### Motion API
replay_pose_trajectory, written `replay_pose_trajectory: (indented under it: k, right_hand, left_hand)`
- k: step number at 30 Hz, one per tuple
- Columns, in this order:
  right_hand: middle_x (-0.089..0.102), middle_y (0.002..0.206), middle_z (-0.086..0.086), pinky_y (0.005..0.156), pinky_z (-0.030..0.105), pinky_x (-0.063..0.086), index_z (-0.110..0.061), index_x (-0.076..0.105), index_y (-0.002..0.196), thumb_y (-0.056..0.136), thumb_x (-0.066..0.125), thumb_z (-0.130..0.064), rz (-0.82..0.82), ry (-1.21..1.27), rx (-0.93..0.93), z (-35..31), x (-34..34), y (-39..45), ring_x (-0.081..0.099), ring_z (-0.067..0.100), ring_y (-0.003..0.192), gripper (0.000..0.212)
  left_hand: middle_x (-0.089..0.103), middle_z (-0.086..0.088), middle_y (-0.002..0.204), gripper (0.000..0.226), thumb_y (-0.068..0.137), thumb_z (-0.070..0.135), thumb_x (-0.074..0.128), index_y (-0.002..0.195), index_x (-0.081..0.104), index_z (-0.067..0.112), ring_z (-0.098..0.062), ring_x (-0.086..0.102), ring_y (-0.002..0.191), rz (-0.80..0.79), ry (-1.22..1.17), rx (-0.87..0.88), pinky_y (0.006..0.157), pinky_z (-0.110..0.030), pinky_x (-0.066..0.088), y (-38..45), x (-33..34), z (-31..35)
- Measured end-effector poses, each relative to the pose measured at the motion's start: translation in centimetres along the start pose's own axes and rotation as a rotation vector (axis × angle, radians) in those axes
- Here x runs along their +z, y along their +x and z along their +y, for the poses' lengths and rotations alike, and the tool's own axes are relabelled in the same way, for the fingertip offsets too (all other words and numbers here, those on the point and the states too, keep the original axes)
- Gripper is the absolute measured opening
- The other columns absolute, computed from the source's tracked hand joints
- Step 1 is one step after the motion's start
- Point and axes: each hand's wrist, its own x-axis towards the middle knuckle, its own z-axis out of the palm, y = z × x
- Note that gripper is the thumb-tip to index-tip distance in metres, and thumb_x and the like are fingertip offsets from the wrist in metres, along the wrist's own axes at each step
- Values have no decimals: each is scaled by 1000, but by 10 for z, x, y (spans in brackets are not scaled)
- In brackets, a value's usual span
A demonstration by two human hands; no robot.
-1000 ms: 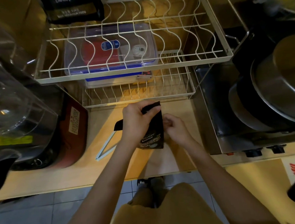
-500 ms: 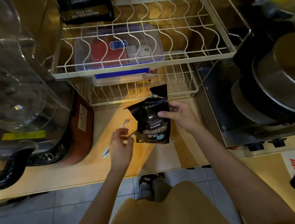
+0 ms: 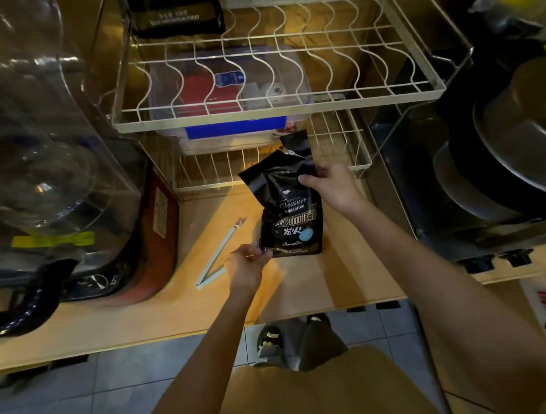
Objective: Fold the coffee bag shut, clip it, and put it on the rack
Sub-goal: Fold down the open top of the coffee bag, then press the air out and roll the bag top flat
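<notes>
A black coffee bag with white lettering stands upright on the wooden counter, its top crumpled and unfolded. My right hand grips the bag's upper right part. My left hand pinches the bag's lower left corner. A pale blue bag clip lies spread in a V on the counter, just left of the bag and untouched. The white wire rack stands behind the bag, with an upper and a lower tier.
A second black coffee bag stands at the upper tier's back left. A clear plastic box sits beneath that tier. A glass-jug appliance crowds the left. A stove with stacked pots fills the right.
My left hand let go of the bag's top, dropped past the clip and now pinches the bag's bottom corner. My right hand took the bag's upper part. The top has sprung open.
</notes>
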Motion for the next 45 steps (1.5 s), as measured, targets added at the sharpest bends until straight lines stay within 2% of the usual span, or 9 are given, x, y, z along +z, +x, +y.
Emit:
replay_pose_trajectory:
  k: [3, 6, 10, 14, 19, 26, 30, 37, 45]
  right_hand:
    - [57, 125, 9, 96, 38, 47, -9, 46, 125, 82, 63, -9, 155, -336, -120, -5, 6, -4, 54, 22, 114, 46]
    - [59, 119, 12, 97, 39, 44, -8, 52, 118, 80, 62, -8, 367, -708, -577, -2, 18, -25, 52, 26, 114, 39]
    - [71, 96, 8, 93, 37, 34, -10, 67, 89, 67, 75, -22, -97, -1214, -1101, 29, 42, -27, 64, 29, 101, 26]
    - [67, 115, 3, 107, 39, 17, -14, 62, 110, 57, 76, -35, -311, -1655, -939, 43, 47, -17, 58, 22, 114, 58]
    - [66, 115, -2, 108, 36, 16, -17, 56, 118, 44, 83, -49, -379, -1772, -941, 44, 38, -12, 58, 18, 112, 85]
    - [71, 104, -3, 103, 35, 26, -18, 64, 106, 76, 50, -17, -273, -1721, -1116, 47, 44, -23, 64, 15, 103, 33]
    - [71, 82, -3, 95, 36, 27, -17, 70, 83, 76, 64, -23, -358, -1764, -1229, 37, 57, -21, 63, 17, 88, 11]
    - [69, 99, 1, 113, 42, 20, -14, 67, 89, 88, 52, -14, -631, -1872, -1052, -16, 72, -19, 47, 23, 111, 15]
    - [69, 104, 0, 105, 37, 26, -15, 66, 95, 90, 48, -24, -612, -1970, -1094, -31, 70, -24, 48, 21, 109, 21]
  left_hand:
    - [59, -6, 85, 16, 72, 10, 72, 67, 57, 7, -14, 52, 74, -21, -49, 27, 63, -26, 39, 3, -2, -2]
    - [58, -4, 74, 25, 71, 9, 73, 59, 52, 16, -7, 52, 63, -72, -66, 47, 55, -17, 41, 8, -6, -5]
    - [52, 3, 59, 27, 71, 8, 73, 57, 52, 18, 5, 50, 48, -151, -83, 88, 51, -8, 37, 16, -11, -8]
    - [44, 11, 49, 32, 73, 13, 72, 52, 48, 20, -2, 38, 48, -241, -36, 171, 48, -14, 29, 26, -15, -13]
    - [39, 11, 43, 34, 72, 9, 71, 50, 47, 18, 0, 36, 44, -348, -5, 179, 52, -20, 29, 37, -22, -16]
    - [40, 5, 51, 30, 77, 13, 67, 56, 45, 13, -2, 36, 46, -313, 347, 409, 49, -18, 28, 27, -24, -8]
    - [50, -7, 62, 26, 80, 12, 63, 64, 43, 14, -20, 46, 58, -242, 431, 495, 57, -29, 32, 16, -19, -13]
    - [61, -18, 76, 20, 84, 17, 58, 72, 54, 1, -29, 56, 71, -265, 501, 470, 68, -40, 46, 10, -18, -12]
    - [53, -15, 73, 18, 84, 13, 57, 69, 50, 5, -27, 51, 67, -248, 497, 495, 62, -35, 38, 2, -16, -11]
